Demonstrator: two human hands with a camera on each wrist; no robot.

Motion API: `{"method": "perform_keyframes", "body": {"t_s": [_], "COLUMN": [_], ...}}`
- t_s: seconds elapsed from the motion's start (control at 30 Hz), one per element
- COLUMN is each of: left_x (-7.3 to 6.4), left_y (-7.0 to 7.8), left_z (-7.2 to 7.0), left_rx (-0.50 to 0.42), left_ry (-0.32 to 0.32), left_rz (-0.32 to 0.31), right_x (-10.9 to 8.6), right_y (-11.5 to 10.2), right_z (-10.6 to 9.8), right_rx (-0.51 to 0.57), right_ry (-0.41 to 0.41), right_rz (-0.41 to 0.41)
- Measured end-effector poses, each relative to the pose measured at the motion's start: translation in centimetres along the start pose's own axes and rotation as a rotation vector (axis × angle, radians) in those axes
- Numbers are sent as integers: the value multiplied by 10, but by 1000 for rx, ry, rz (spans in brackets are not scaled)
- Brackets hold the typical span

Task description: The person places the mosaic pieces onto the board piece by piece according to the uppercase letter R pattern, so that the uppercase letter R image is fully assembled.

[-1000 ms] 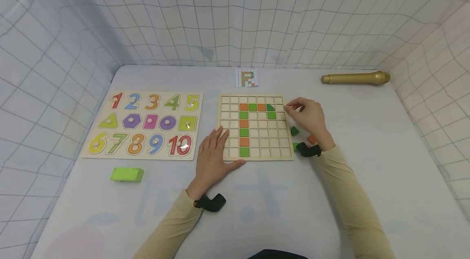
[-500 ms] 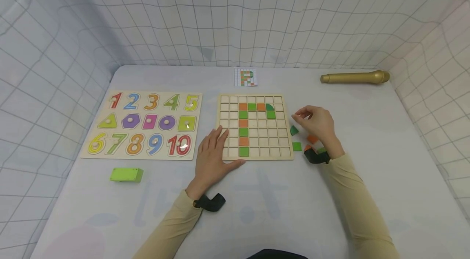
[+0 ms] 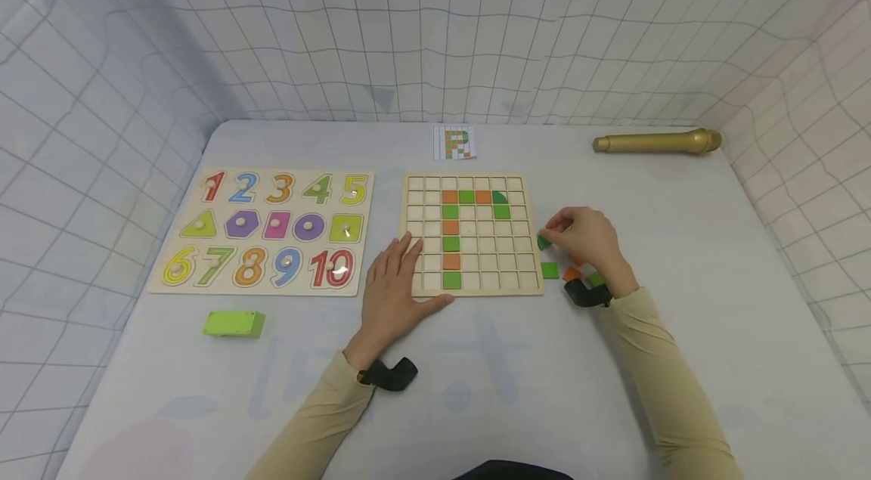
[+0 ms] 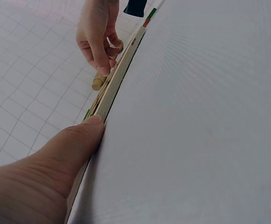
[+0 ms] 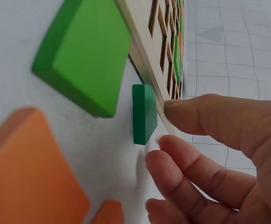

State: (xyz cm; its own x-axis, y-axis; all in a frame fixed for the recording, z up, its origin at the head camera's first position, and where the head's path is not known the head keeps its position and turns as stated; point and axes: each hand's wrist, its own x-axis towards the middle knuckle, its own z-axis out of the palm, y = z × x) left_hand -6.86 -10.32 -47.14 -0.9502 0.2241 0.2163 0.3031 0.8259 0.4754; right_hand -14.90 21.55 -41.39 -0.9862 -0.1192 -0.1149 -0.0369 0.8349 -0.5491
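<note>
My left hand (image 3: 392, 295) rests on the lower left corner of a wooden grid board (image 3: 490, 246), fingers spread over the rim and thumb along the front edge. Orange and green tiles fill a column and a top row, ending in a dark green rounded tile (image 3: 500, 198) over a green square. My right hand (image 3: 587, 238) is just right of the board. Its thumb and fingertips are apart, right at a loose dark green tile (image 5: 144, 114) lying beside the board's edge in the right wrist view.
Loose green (image 3: 550, 270) and orange (image 3: 572, 274) tiles lie below the right hand. A pattern card (image 3: 454, 143) is behind the board, a gold microphone (image 3: 656, 141) at back right. A number puzzle (image 3: 277, 276) and a green block (image 3: 234, 324) are at left.
My right hand has moved from the board's upper right edge, rightward and then toward me, down to the loose dark green tile. The left hand has stayed on the board.
</note>
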Motion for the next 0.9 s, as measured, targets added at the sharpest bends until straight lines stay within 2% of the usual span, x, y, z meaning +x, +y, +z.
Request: {"method": "perform_keyframes", "body": {"t_s": [0.57, 0.9], "left_x": [1, 0], "left_y": [-1, -1], "left_z": [1, -1], "left_rx": [4, -6], "left_ry": [-14, -11], "left_rz": [-5, -3], "right_x": [1, -3], "right_y": [-3, -3], "right_z": [-3, -4], "right_rx": [-5, 4], "right_ry": [-164, -208], "right_rz": [83, 41]}}
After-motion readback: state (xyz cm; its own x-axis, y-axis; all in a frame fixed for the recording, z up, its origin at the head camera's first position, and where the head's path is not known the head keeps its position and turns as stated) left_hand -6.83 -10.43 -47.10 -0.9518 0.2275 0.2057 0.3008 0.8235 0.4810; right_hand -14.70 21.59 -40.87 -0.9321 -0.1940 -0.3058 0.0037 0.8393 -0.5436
